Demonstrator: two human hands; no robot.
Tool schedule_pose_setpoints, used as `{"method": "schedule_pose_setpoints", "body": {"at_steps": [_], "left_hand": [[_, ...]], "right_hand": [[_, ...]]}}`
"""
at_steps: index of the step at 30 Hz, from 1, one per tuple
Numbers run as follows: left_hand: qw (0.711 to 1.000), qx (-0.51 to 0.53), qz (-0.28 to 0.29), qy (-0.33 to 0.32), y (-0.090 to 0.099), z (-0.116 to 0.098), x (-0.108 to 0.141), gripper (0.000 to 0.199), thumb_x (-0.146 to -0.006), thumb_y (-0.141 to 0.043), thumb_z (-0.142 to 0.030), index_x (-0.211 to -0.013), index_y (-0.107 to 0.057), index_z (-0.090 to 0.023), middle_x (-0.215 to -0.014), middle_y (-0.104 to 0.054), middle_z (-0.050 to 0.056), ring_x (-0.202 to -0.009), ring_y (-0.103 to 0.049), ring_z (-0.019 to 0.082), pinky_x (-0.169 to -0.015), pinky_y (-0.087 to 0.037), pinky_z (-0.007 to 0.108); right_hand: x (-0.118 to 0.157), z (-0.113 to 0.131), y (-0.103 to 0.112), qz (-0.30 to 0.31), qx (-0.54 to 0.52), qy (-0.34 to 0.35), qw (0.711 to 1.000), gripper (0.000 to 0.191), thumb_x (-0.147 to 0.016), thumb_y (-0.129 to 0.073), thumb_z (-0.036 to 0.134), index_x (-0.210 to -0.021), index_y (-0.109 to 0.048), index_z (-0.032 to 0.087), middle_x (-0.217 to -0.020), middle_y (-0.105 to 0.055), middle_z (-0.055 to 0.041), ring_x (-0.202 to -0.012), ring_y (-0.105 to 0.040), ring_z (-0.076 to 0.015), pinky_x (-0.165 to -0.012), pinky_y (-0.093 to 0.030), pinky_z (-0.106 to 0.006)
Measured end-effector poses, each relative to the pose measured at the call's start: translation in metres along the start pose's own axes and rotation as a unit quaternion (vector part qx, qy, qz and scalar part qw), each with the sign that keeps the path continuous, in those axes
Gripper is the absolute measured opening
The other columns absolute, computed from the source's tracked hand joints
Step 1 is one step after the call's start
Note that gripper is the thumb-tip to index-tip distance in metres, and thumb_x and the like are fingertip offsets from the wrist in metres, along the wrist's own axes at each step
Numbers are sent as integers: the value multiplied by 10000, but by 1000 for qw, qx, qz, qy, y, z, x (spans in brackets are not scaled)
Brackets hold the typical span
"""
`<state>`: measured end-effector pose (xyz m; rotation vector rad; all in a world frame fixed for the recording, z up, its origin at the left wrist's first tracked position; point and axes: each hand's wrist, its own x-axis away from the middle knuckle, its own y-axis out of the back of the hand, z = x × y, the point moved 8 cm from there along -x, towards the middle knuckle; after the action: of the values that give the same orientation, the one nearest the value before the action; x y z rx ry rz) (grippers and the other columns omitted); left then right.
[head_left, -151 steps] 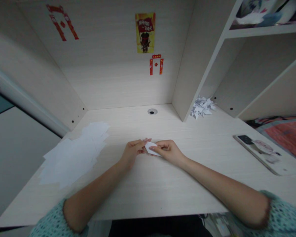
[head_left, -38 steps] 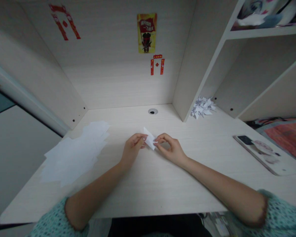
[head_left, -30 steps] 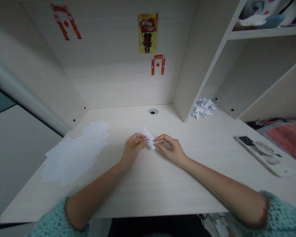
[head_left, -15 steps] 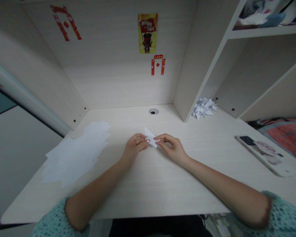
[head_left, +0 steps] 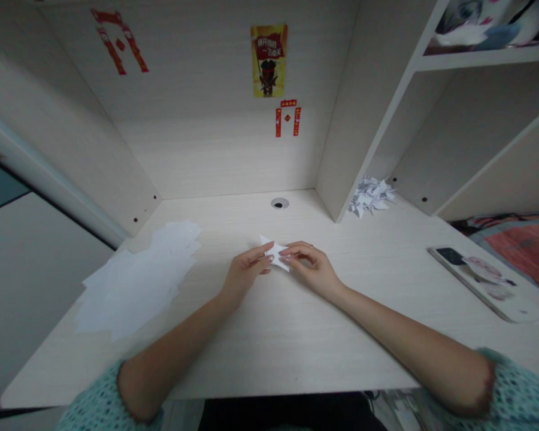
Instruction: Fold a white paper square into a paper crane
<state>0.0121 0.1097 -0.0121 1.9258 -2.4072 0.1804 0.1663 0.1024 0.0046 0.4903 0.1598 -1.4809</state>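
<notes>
Head cam: left hand [head_left: 246,266] and right hand [head_left: 313,268] both pinch the folded paper [head_left: 276,255], looks mid-fold; next move probably wants a steady grip.

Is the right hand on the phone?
No, the right hand holds the folded paper, and the phone lies apart, farther right.

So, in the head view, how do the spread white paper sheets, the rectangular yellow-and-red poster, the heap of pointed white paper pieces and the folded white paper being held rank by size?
Largest to smallest:
1. Spread sheets
2. Poster
3. Paper heap
4. Folded paper, partly hidden
</notes>
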Motion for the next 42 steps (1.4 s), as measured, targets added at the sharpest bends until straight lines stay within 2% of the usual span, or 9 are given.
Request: {"method": "schedule_pose_setpoints", "body": {"at_steps": [5, 10, 13, 16, 19, 24, 27, 32, 42], "left_hand": [[1000, 10, -23, 1, 6, 3, -3, 446, -701, -678, -305, -1138, -626, -231, -1004, -692, 18, -918, -613, 163, -783, -520, 296], [999, 17, -34, 11, 7, 3, -2, 439, -704, -680, -313, -1129, -633, -210, -975, -701, 27, -887, -624, 161, -777, -528, 297], [999, 18, -34, 14, 6, 5, -1, 438, -715, -669, -312, -1137, -627, -203, -953, -706, 22, -862, -631, 155, -792, -530, 311], [1000, 8, -23, 5, 4, 6, -1, 464, -726, -656, -307, -1172, -599, -189, -957, -706, 22, -887, -634, 162, -816, -525, 324], [999, -25, 4, -40, -1, 1, -1, 511, -716, -668, -278, -1209, -564, -191, -1006, -698, 35, -929, -637, 179, -842, -510, 326], [990, -62, 51, -115, -13, -10, 4, 546, -730, -666, -271, -1248, -500, -224, -1181, -620, 71, -1021, -614, 197, -862, -501, 312], [987, -73, 70, -127, -17, -11, 6, 533, -731, -667, -268, -1234, -498, -215, -1154, -629, 72, -998, -623, 190, -882, -493, 326], [976, -156, 40, -149, -10, -17, 7, 379, -730, -666, -293, -1093, -586, -218, -1074, -658, 59, -944, -636, 192, -826, -514, 320], [945, -258, 8, -201, -11, -33, 14, 304, -787, -598, -341, -1078, -584, -255, -1101, -622, 35, -976, -587, 179, -814, -495, 288]], "right_hand": [[2, 14, -1, 12, 69, 73, 995, 98, -795, -622, 273, -834, -704, 236, -909, -647, -54, -876, -608, -184, -819, -467, -343], [5, 17, -5, 33, 112, 112, 987, 133, -774, -648, 278, -895, -691, 242, -961, -629, -57, -918, -601, -193, -845, -464, -351], [6, 18, -4, 20, 125, 121, 985, 161, -771, -653, 279, -924, -699, 260, -971, -618, -59, -942, -586, -200, -836, -469, -358], [5, 15, -1, -4, 113, 104, 988, 100, -777, -645, 266, -845, -719, 267, -941, -618, -56, -937, -578, -202, -830, -460, -370], [1, 7, -1, -1, 72, 61, 996, 61, -747, -677, 285, -781, -720, 257, -896, -621, -50, -899, -582, -199, -838, -445, -381], [-1, -7, -7, 40, -47, -8, 998, 105, -699, -718, 331, -720, -706, 228, -906, -610, -47, -856, -585, -178, -797, -456, -340], [0, -10, -12, 64, -91, -29, 993, 111, -679, -736, 335, -704, -704, 231, -901, -598, -38, -844, -574, -168, -783, -453, -324], [1, -8, -14, 70, -117, -27, 990, 110, -648, -764, 312, -684, -703, 229, -857, -577, -25, -814, -564, -154, -785, -439, -316], [0, 1, -9, 57, -79, 18, 995, 122, -706, -713, 355, -738, -705, 238, -965, -576, -51, -936, -569, -186, -893, -424, -376]]}}
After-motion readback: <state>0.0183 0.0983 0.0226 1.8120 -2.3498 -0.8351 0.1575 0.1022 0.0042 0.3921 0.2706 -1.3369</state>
